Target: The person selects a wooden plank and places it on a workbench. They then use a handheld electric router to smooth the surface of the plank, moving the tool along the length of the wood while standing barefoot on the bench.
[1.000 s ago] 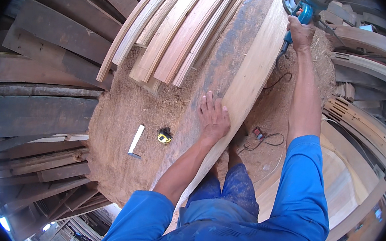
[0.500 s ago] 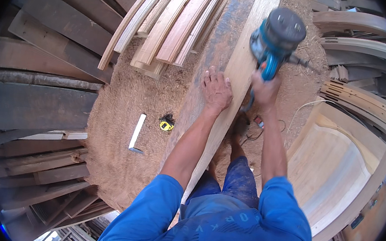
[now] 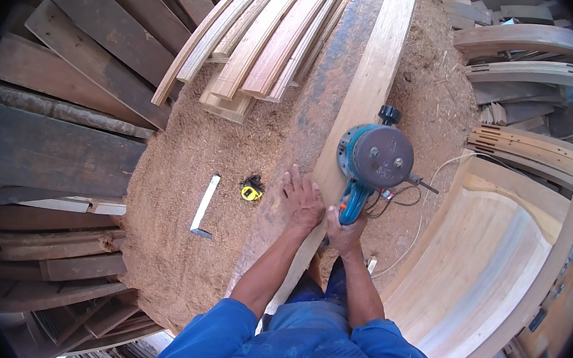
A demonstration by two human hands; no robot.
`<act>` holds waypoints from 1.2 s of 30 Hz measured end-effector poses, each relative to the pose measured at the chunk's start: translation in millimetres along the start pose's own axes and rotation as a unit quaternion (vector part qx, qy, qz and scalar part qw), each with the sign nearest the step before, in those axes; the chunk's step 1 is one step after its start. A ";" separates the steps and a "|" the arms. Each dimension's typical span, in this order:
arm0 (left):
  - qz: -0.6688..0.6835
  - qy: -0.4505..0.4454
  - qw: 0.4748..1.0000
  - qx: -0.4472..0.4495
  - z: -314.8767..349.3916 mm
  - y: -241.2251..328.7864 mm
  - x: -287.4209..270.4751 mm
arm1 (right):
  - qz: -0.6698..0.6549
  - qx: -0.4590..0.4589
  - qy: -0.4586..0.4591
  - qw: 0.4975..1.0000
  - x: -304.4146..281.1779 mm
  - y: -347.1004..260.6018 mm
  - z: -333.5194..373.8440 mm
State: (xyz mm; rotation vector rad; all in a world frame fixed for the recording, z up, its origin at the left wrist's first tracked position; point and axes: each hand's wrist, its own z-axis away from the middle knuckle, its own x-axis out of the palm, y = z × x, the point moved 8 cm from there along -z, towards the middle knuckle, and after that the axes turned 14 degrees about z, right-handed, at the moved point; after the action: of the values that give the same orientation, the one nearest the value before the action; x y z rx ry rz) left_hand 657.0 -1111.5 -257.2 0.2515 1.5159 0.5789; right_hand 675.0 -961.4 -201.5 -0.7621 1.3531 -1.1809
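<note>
My right hand (image 3: 346, 230) is wrapped round the teal handle of a power router (image 3: 375, 156) with a dark round top and a black knob. The router sits over a long pale plank (image 3: 358, 110), overhanging its right edge, and a thin rod sticks out from its right side. My left hand (image 3: 303, 200) lies with fingers stretched out across the plank's left edge and the worn bench surface (image 3: 297, 138), just left of the router. The router's bit is hidden beneath its body.
A yellow tape measure (image 3: 251, 193) and a try square (image 3: 204, 205) lie on the sawdust at left. Milled boards (image 3: 261, 45) are stacked at the upper left. A curved wooden panel (image 3: 479, 260) stands at right, beside a cable (image 3: 420, 223). Dark planks (image 3: 55, 150) line the far left.
The router in my right hand has come back along the plank toward my body. My left hand has shifted a little nearer too, still resting at the plank's left edge.
</note>
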 end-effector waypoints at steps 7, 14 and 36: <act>-0.007 0.011 1.000 0.001 1.7 0.7 0.8 | 0.038 -0.064 0.054 0.996 -0.1 -7.1 -40.7; 0.019 -0.011 1.000 -0.012 1.3 4.5 -2.0 | 0.039 -0.053 0.067 0.996 -4.0 3.2 -80.1; 0.047 -0.048 0.997 -0.037 -1.7 7.5 -4.9 | 0.029 -0.074 0.120 0.990 -34.4 -7.7 -339.3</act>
State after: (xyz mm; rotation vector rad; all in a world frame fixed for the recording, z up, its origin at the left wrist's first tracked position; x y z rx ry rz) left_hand 654.0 -1108.0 -249.3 0.2912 1.3925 0.6866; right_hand 350.5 -859.2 -227.8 -0.6955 1.6669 -1.1619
